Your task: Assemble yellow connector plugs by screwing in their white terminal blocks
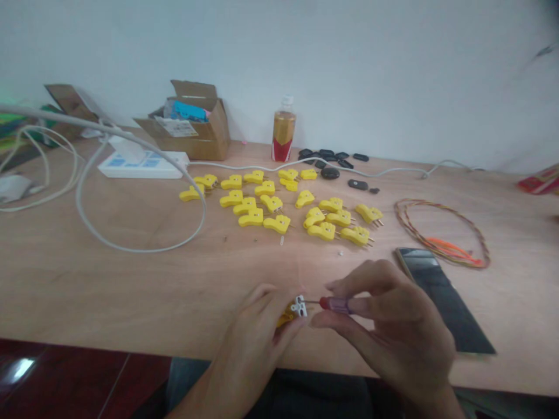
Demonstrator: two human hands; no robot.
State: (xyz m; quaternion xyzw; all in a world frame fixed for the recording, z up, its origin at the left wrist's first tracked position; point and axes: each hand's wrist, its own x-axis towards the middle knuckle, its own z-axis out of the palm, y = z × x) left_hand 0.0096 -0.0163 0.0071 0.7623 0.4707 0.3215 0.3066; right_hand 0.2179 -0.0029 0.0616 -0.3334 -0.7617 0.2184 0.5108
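Observation:
Near the table's front edge, my left hand [255,329] is closed around a yellow plug [286,316], with a white insert [299,306] showing at its end. My right hand [388,326] pinches a small screwdriver [336,304] with a red and clear purplish handle. Its thin shaft points left, and the tip meets the white insert; whether it sits in a screw is too small to tell. Fingers of the left hand hide part of the plug. Beyond both hands lie several more yellow plugs [276,224], some with metal pins visible.
A dark phone [445,299] lies beside my right hand, below a twisted wire coil [406,224]. Behind the plugs stand a bottle [283,131], small black pieces [331,173] and an open cardboard box [209,137]. A white power strip [144,166] and looped cable [131,249] occupy the left.

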